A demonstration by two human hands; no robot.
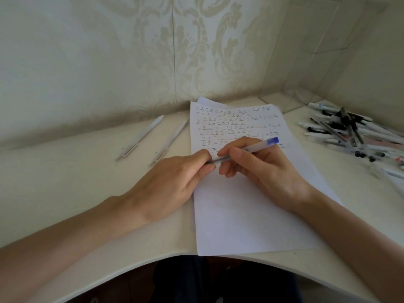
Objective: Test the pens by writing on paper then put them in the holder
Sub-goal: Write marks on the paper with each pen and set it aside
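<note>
Nearest me I see the curved edge of the pale surface [76,171], with both bare forearms lying across it. A sheet of paper [240,215] sits in front of me, its near half blank, and more sheets show under its far edge. Both hands meet over the middle of the sheet. My left hand [172,178] rests at the sheet's left edge, its fingers curled and pinching the near end of a clear pen [251,149]. My right hand [262,169] grips the barrel between thumb and forefinger, the other fingers folded below. The pen slants up to the right and its blue end pokes out past the right hand. The left fingers hide its tip, so I cannot tell whether it touches the sheet.

Beyond the hands, rows of small written marks [236,125] fill the far half of the sheet. Two white pens [142,136] lie left of the paper, side by side but apart. On the right a loose pile [349,134] of pens lies well clear of the sheet. A clear holder [306,84] stands in the far right corner against the patterned wall [109,62]
</note>
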